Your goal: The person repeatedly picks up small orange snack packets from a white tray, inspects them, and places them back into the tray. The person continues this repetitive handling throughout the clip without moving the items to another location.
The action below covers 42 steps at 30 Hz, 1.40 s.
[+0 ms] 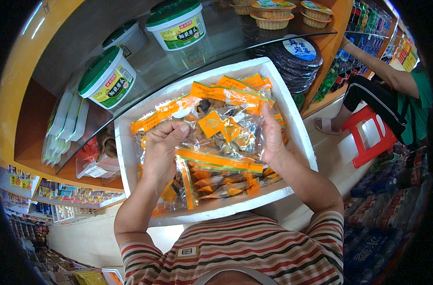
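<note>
A white foam box (pixel 303 156) stands before me, filled with clear plastic packets that have orange-and-green bands. Above its middle I hold one clear packet of dried food (pixel 216 107) by its two sides. My left hand (pixel 168 142) pinches the packet's left edge between thumb and curled fingers. At the right edge, my right hand (pixel 272 139) has its thumb along the front, with the other fingers mostly hidden behind the plastic. Beneath and in front of the held packet lie more packets (pixel 220 183), some upright in a row, others flat.
Behind the box, a glass shelf (pixel 216 67) carries white tubs with green lids (pixel 108 80) and small basket-like cups (pixel 273 19). Wrapped dark round stacks (pixel 298 67) sit below the shelf. At right a person (pixel 391 82) sits on a red plastic stool (pixel 369 131), near bundled bottles (pixel 380 210).
</note>
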{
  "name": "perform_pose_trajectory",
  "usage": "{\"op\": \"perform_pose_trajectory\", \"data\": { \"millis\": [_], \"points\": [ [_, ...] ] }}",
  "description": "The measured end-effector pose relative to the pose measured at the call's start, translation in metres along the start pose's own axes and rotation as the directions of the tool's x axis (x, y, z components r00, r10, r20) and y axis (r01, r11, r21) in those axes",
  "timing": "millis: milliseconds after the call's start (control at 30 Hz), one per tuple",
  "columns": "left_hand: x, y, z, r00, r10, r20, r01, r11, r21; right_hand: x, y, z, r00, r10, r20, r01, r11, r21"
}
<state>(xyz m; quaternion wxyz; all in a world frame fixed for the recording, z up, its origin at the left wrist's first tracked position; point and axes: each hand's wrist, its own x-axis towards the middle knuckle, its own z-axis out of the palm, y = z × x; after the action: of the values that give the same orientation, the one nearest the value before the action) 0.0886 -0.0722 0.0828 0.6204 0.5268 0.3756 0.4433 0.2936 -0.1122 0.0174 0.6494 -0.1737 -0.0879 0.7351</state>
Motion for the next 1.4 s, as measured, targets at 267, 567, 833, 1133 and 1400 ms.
{"op": "perform_pose_trajectory", "data": {
  "millis": [267, 567, 833, 1133, 1400],
  "points": [
    [0.002, -0.012, -0.028, 0.995, -0.098, -0.020, 0.097, 0.993, -0.069, 0.003, 0.001, -0.013, 0.989, -0.039, -0.144, 0.035, 0.999, -0.033],
    [0.000, -0.007, -0.032, 0.977, -0.206, 0.056, 0.210, 0.975, -0.076, 0.003, -0.002, -0.011, 0.981, -0.072, -0.182, 0.054, 0.993, -0.106],
    [0.004, -0.016, -0.042, 0.958, -0.287, 0.025, 0.288, 0.955, -0.069, 0.003, -0.003, -0.016, 0.971, -0.091, -0.219, 0.036, 0.969, -0.242],
    [0.004, -0.021, -0.049, 0.957, -0.291, 0.019, 0.292, 0.953, -0.078, 0.002, -0.004, -0.012, 0.971, -0.124, -0.204, 0.076, 0.971, -0.228],
    [0.002, -0.021, -0.050, 0.961, -0.275, 0.004, 0.274, 0.958, -0.085, 0.006, -0.003, -0.013, 0.965, -0.164, -0.205, 0.108, 0.959, -0.262]
  ]
}}
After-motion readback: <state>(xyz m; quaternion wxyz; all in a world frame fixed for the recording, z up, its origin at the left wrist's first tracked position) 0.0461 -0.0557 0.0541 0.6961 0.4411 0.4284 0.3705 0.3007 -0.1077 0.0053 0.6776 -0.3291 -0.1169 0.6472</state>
